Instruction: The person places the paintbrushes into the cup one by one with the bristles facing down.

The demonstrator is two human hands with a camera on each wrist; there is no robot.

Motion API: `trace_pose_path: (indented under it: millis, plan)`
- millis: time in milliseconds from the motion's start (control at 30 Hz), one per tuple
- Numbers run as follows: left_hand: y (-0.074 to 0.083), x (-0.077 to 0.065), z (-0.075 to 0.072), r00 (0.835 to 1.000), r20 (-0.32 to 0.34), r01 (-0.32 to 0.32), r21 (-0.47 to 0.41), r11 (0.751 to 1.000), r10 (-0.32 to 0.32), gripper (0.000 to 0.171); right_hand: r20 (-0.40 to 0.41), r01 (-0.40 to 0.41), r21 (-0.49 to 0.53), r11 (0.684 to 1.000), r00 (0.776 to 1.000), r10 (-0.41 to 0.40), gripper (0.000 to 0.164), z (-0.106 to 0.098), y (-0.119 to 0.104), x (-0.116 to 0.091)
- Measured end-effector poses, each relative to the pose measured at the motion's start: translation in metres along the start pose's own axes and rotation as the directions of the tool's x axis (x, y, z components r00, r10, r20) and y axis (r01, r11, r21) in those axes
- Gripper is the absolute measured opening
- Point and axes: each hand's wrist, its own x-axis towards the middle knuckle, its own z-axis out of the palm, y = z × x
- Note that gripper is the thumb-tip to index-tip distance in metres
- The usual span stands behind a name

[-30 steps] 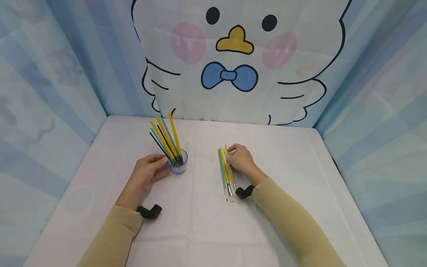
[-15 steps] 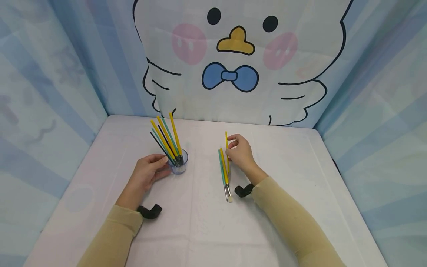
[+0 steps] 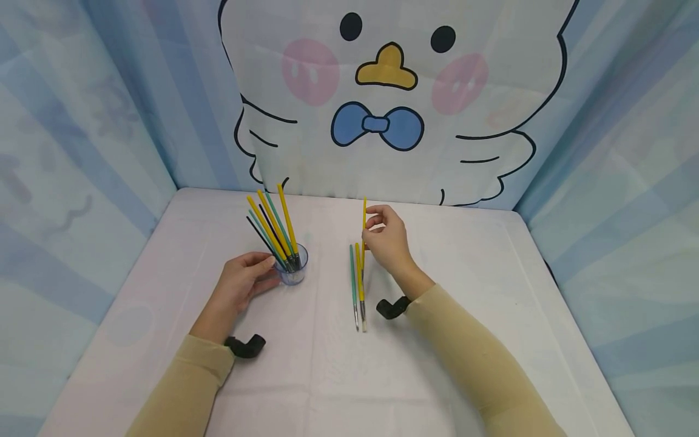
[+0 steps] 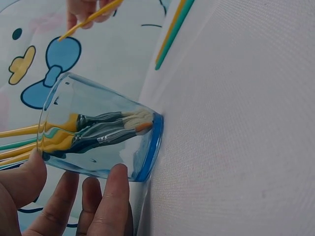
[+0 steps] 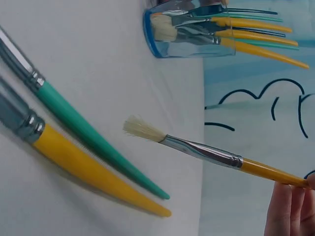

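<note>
My left hand grips a clear cup with a blue base, thumb at the rim and fingers along its side. Several paintbrushes with yellow, green and dark handles lean in it, bristles down. Right of the cup, my right hand pinches a thin yellow paintbrush by its handle. Its pale bristles point down, raised off the table in the right wrist view. Below that hand a green paintbrush and a yellow paintbrush lie side by side.
A white cloth covers the table. Behind it hangs a curtain with a cartoon face and a blue bow tie; blue striped curtains close both sides. A black mount sits at each wrist.
My right hand has lifted the thin yellow paintbrush off the table and moved away from me and slightly left. The two lying brushes have shifted slightly left. The left hand and cup stay put.
</note>
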Motion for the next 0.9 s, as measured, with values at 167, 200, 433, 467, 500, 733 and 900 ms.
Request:
trace_pose_path:
  millis: [167, 200, 433, 467, 500, 733, 900]
  plan:
    - [0.0, 0.0, 0.0, 1.0, 0.002, -0.004, 0.0, 1.0, 0.004, 0.043, -0.002, 0.046, 0.05, 0.998, 0.999, -0.046, 0.043, 0.008, -0.009, -0.001]
    - [0.0, 0.0, 0.0, 1.0, 0.003, -0.005, 0.001, 1.0, 0.005, 0.043, -0.003, 0.054, 0.06, 0.997, 0.999, -0.053, 0.043, 0.01, -0.011, -0.002]
    - [-0.001, 0.0, 0.0, 1.0, 0.009, -0.006, -0.006, 1.0, 0.006, 0.042, -0.006, 0.098, 0.158, 0.983, 0.995, -0.099, 0.045, 0.02, -0.027, -0.005]
    - [0.0, 0.0, 0.0, 1.0, 0.008, -0.006, -0.005, 1.0, 0.006, 0.042, -0.005, 0.107, 0.171, 0.98, 0.994, -0.107, 0.045, 0.021, -0.029, -0.006]
    - [0.0, 0.0, 0.0, 1.0, 0.008, -0.005, -0.006, 1.0, 0.005, 0.042, -0.003, 0.114, 0.183, 0.976, 0.993, -0.115, 0.045, 0.023, -0.031, -0.006]
    - [0.002, -0.003, 0.001, 1.0, 0.01, -0.012, -0.035, 0.999, 0.012, 0.043, -0.017, 0.179, 0.244, 0.953, 0.983, -0.18, 0.044, 0.036, -0.042, -0.007]
    - [0.003, -0.003, 0.001, 1.0, 0.012, -0.006, -0.041, 0.999, 0.007, 0.043, -0.02, 0.204, 0.276, 0.939, 0.978, -0.207, 0.043, 0.046, -0.049, -0.007]
